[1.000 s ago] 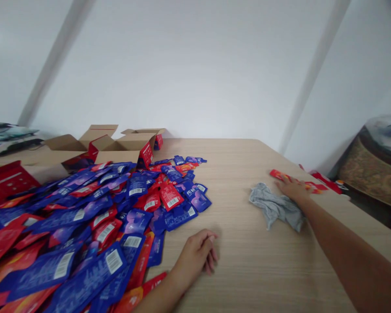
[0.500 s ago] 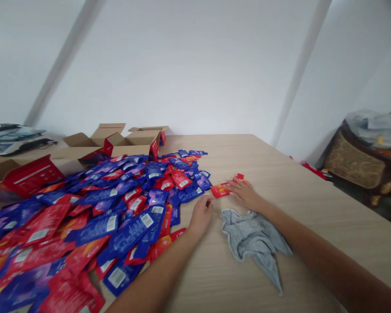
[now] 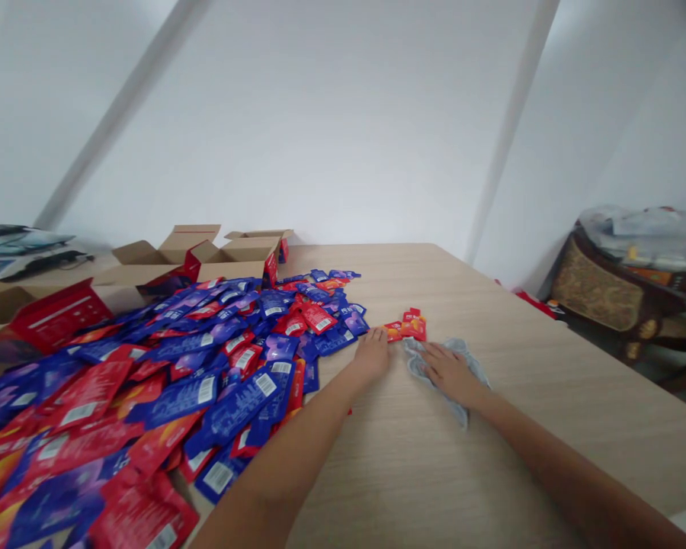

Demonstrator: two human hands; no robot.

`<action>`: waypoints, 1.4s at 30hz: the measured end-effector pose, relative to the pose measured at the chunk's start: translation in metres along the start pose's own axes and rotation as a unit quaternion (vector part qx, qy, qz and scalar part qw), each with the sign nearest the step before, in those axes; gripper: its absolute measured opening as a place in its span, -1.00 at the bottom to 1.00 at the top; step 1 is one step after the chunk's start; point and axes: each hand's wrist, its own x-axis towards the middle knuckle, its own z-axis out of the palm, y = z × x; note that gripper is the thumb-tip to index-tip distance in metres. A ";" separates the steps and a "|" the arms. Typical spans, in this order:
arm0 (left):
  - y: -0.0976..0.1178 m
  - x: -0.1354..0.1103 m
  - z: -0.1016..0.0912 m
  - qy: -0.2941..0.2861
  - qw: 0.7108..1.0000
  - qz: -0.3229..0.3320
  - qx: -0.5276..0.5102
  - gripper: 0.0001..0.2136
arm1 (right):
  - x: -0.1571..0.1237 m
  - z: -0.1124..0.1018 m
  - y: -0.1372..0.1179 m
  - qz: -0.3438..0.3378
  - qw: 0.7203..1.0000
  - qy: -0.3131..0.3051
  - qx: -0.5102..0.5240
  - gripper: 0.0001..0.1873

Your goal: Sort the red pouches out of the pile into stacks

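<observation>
My left hand [image 3: 373, 354] lies on the table with its fingers stretched forward, at the near left edge of some small red-orange pouches [image 3: 414, 328]. Whether its fingertips press on a pouch is hard to make out. Flat on a crumpled grey cloth [image 3: 416, 367] rests my right hand [image 3: 450, 374], fingers spread, covering the middle of the cloth. The cloth's edges show on both sides of that hand, just nearer than the red-orange pouches. A large heap of blue and red pouches [image 3: 211, 393] spreads to the left of my left hand.
Open cardboard boxes with red outsides [image 3: 62, 311] stand behind the heap. A pale wooden table [image 3: 526, 366] runs back toward a white wall. At the right is a patterned chair [image 3: 591, 282] with plastic-wrapped items on it.
My right hand has moved from the red-orange pouches onto the grey cloth, which now lies farther forward. My left hand has reached forward to the pouches, its fingers straightened.
</observation>
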 end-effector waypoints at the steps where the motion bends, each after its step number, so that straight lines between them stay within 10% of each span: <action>1: 0.002 0.000 0.002 -0.008 1.000 0.004 0.020 -0.53 | 0.014 0.001 0.009 0.049 0.999 0.022 -0.009 -0.55; 10: 0.011 -0.070 0.003 -0.003 0.994 0.033 0.107 -0.61 | 0.060 0.002 0.026 0.190 0.970 0.147 0.025 -0.50; 15: 0.005 -0.084 -0.003 0.036 0.995 0.030 0.083 -0.63 | 0.047 0.003 -0.040 0.052 0.974 0.191 0.111 -0.46; 20: -0.001 -0.079 -0.001 0.032 0.989 0.072 0.122 -0.63 | 0.035 0.014 -0.097 -0.094 0.990 0.069 0.085 -0.43; 34: -0.007 -0.073 0.002 0.022 0.990 0.031 0.133 -0.70 | 0.044 0.020 -0.079 -0.050 0.996 0.054 0.050 -0.44; 39: -0.013 -0.081 -0.005 0.108 0.989 -0.039 -0.095 -0.74 | 0.053 0.006 -0.017 0.100 0.979 0.147 0.102 -0.49; 42: -0.013 -0.080 -0.003 0.072 0.917 -0.163 -0.357 -0.71 | 0.049 0.000 -0.009 0.142 0.956 0.214 0.144 -0.43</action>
